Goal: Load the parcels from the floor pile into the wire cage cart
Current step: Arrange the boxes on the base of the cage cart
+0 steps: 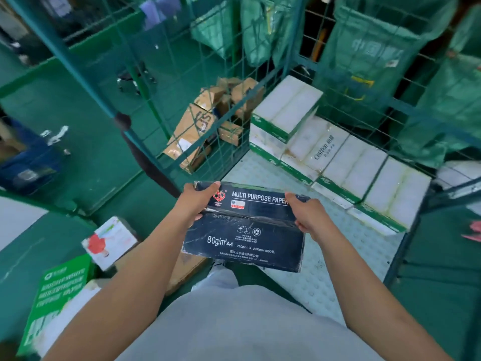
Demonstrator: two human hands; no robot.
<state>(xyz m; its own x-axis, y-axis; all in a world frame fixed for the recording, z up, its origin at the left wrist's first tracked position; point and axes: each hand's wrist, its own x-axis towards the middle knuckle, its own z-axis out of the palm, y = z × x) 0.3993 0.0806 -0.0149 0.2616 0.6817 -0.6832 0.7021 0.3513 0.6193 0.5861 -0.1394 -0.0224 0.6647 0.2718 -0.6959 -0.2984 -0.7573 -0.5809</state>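
Both hands grip a dark paper box (244, 225) over the wire cage cart's floor (307, 280): left hand (197, 200) curled round its left end, right hand (308, 213) clasping the right end, white boxes (346, 165) stacked behind.

Dark paper box (244, 227) tilted above wire cage cart (299, 259) floor

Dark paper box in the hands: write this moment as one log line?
step: loading | held: dark blue cardboard paper box | left hand + right hand gripping ends | over: cage cart floor | white boxes already inside
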